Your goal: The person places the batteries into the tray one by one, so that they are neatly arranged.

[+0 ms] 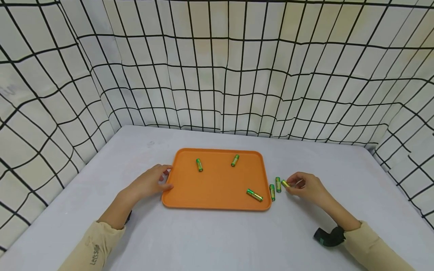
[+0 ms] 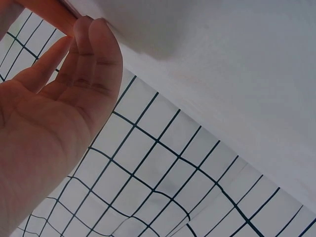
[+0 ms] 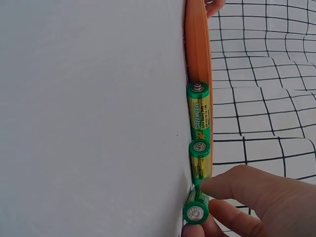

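At the left end of an orange tray [image 1: 217, 180], my left hand [image 1: 152, 180] grips the rim, thumb and fingertips at the edge. In the left wrist view its fingers [image 2: 101, 54] curl at a corner of orange. My right hand [image 1: 306, 188] pinches a green and gold battery [image 1: 285, 183] off the tray's right side; the right wrist view shows that battery's [image 3: 196, 212] flat end between thumb and fingers. Just left of it lie two more batteries, one nearer [image 1: 278, 184] and one close by the tray rim [image 1: 272, 192].
Inside the tray, three batteries lie apart: at back left [image 1: 199, 165], back right [image 1: 235, 160] and front right [image 1: 254, 195]. A white cloth [image 1: 217, 241] covers the table. White walls with a black grid [image 1: 234, 82] rise behind and at both sides.
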Demonstrator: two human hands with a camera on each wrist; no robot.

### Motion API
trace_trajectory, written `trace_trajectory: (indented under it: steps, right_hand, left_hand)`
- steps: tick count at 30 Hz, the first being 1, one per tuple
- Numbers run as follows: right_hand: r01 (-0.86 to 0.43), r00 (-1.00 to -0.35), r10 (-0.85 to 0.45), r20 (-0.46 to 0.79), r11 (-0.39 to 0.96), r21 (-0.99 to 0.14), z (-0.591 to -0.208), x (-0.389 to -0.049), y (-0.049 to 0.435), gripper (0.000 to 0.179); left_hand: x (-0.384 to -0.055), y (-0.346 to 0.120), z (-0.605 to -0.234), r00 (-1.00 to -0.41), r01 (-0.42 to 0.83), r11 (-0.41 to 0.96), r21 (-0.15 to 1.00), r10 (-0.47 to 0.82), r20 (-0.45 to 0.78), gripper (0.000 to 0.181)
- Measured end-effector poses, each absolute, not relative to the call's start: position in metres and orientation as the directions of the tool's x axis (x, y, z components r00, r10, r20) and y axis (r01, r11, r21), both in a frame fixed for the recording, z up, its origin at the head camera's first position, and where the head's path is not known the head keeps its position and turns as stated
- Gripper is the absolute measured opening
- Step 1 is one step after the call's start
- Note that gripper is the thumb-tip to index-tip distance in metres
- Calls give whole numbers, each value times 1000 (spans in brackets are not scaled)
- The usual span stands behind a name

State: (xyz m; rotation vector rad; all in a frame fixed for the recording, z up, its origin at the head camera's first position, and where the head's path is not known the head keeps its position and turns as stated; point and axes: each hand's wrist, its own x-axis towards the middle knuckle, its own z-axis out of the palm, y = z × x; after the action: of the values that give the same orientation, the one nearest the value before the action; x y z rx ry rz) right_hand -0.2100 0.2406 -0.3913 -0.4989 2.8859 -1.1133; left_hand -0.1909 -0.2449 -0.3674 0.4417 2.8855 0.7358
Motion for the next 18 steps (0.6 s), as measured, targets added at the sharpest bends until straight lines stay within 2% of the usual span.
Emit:
trace_trajectory:
  steps: [7,18]
  right_hand:
    - [-244,-958,-284,50,707,-664,-390,-212,239,19]
    - [-236,-960,-276,39,730,-641,-388,-212,236,18]
  left_hand:
    - [-190,-244,-366,-948,250,840,482,314,-55,65]
    - [-191,-244,-366,-949,246,843,479,311,-59,64]
